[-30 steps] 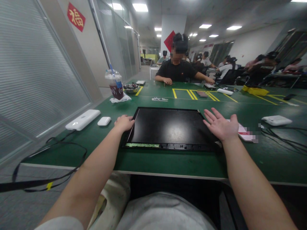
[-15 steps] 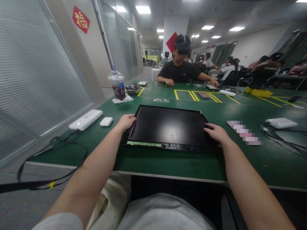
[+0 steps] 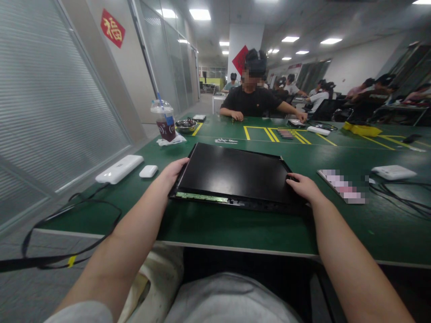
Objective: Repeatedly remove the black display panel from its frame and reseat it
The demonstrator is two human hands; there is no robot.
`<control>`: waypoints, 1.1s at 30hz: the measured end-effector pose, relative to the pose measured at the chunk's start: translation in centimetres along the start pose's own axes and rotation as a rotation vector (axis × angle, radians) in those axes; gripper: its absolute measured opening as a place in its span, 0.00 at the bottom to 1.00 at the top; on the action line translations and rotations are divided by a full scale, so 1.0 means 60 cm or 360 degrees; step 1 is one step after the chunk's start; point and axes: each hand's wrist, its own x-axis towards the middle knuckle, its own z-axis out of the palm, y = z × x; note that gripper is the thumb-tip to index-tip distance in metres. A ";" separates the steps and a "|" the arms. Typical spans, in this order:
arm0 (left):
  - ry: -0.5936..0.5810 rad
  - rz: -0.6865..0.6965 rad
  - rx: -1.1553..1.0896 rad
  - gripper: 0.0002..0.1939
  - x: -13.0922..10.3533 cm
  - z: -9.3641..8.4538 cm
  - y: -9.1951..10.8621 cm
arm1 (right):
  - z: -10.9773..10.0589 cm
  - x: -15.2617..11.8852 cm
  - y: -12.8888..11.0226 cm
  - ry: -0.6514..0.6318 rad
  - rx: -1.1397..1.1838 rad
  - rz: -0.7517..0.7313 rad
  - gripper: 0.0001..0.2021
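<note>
Black display panel [image 3: 232, 175] is now lifted off the green table [image 3: 235, 224]; left hand [image 3: 173, 172] and right hand [image 3: 303, 186] fingers clamp its side edges, left side higher than before.

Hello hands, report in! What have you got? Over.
Left hand and right hand grip flat black rectangular panel by its sides. Left edge lifted off green table. Nothing blocking.

A black panel [image 3: 232, 176] lies on a green table [image 3: 235, 226] marked with yellow lines [image 3: 266, 133].
</note>
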 end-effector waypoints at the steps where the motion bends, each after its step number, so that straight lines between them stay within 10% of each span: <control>1: 0.0005 0.0007 -0.0022 0.26 0.002 -0.001 -0.001 | 0.000 0.000 0.000 0.0003 -0.0002 -0.0003 0.25; 6: 0.0060 0.0126 -0.0065 0.42 0.007 -0.004 -0.004 | 0.001 0.001 -0.001 0.0016 -0.0009 -0.0012 0.24; 13: 0.0016 0.0188 -0.0001 0.18 -0.005 0.009 -0.008 | 0.000 0.000 -0.002 0.0010 -0.0024 -0.0033 0.24; 33: 0.0097 0.0255 0.0076 0.09 -0.021 0.025 -0.010 | -0.003 -0.006 -0.006 0.0001 -0.0014 -0.0024 0.24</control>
